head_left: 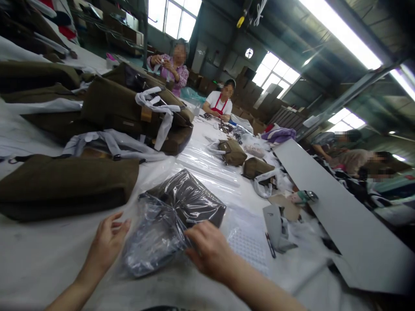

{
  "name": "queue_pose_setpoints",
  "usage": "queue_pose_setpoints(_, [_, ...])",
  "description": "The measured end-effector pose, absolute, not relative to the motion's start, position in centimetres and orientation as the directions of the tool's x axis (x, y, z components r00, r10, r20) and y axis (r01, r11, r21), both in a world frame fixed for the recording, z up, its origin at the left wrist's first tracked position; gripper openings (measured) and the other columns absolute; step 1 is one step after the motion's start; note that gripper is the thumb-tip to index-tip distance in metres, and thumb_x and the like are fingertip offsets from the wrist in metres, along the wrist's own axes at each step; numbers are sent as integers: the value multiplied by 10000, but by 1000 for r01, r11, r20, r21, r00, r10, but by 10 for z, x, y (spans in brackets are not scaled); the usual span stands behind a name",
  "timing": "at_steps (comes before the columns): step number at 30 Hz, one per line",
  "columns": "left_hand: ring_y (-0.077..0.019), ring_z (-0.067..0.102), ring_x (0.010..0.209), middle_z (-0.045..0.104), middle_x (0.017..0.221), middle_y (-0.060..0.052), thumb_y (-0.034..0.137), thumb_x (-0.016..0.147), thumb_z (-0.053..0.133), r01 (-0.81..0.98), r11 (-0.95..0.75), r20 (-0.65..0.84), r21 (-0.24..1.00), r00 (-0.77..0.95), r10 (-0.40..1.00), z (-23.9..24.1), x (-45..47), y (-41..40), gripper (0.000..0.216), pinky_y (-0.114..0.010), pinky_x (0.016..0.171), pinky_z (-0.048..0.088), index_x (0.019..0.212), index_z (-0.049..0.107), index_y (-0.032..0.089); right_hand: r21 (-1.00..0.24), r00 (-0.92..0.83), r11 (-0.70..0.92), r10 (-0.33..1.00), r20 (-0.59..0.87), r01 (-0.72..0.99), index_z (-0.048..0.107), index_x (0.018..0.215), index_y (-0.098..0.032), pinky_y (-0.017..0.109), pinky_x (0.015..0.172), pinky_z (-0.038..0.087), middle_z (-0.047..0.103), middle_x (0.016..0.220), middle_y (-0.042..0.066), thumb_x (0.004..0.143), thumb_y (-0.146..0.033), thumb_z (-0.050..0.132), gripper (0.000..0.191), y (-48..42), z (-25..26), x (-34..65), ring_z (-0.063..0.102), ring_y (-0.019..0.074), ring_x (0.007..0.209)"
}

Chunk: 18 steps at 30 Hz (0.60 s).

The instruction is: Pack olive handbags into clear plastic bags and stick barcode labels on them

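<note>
A dark bag (193, 194) lies on the table inside a clear plastic bag (152, 242), whose loose part bunches toward me. My right hand (209, 248) is at its near right side, fingers bent and pressed on the plastic. To the left, my left hand (110, 237) holds nothing; its fingers are loosely curled and apart, close to the edge of the plastic. An olive-green bag (68, 183) lies just beyond my left hand. Behind it is a pile of olive bags (113, 103) with white-wrapped straps.
Flat plastic sleeves (210, 166) lie beyond the wrapped bag. To the right are a printed sheet (248, 237), a pen (270, 245), a bottle (303, 197) and a long white board (343, 220). Small olive bags (231, 151) sit farther back. Several people work around the table.
</note>
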<state>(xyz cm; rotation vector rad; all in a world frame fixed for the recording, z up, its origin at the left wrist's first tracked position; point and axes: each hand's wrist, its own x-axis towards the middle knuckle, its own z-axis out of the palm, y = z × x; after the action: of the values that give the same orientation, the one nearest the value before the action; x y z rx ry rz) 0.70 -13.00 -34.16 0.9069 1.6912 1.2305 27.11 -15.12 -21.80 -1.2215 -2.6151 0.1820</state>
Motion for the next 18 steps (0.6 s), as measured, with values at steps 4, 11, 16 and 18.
queue_pose_setpoints(4, [-222, 632, 746, 593, 940, -54, 262, 760, 634, -451, 653, -732, 609, -1, 682, -332, -1, -121, 178, -398, 653, 555, 906, 553, 199, -109, -637, 685, 716, 286, 720, 452, 1268, -151, 437, 942, 428, 551, 1232, 128, 766, -171, 515, 506, -213, -303, 246, 448, 295, 1186])
queue_pose_setpoints(11, [-117, 604, 584, 616, 984, -103, 325, 864, 504, -522, 752, -479, 402, 580, 659, -247, 52, -86, 282, -222, 515, 534, 1066, 563, 137, -235, -375, 617, 692, 617, 751, 633, 958, -218, 438, 925, 446, 688, 981, 53, 788, -156, 480, 237, -146, -277, 284, 605, 244, 1004])
queue_pose_setpoints(16, [-132, 602, 632, 652, 982, -104, 308, 786, 617, -446, 488, -345, 750, 365, 865, -236, 48, -68, 317, -244, 583, 553, 1062, 627, 153, -857, 427, 161, 813, 396, 489, 611, 720, -153, 299, 554, 511, 645, 624, 30, 722, -403, 627, 251, -55, -180, 356, 636, 199, 599])
queue_pose_setpoints(18, [-137, 609, 659, 665, 980, -82, 321, 736, 673, -341, 492, -394, 801, 319, 862, -259, 36, -69, 322, -237, 601, 555, 1022, 649, 176, -964, 563, 137, 790, 244, 227, 594, 740, -147, 280, 504, 501, 640, 612, 20, 670, -422, 668, 293, -44, -163, 381, 622, 177, 534])
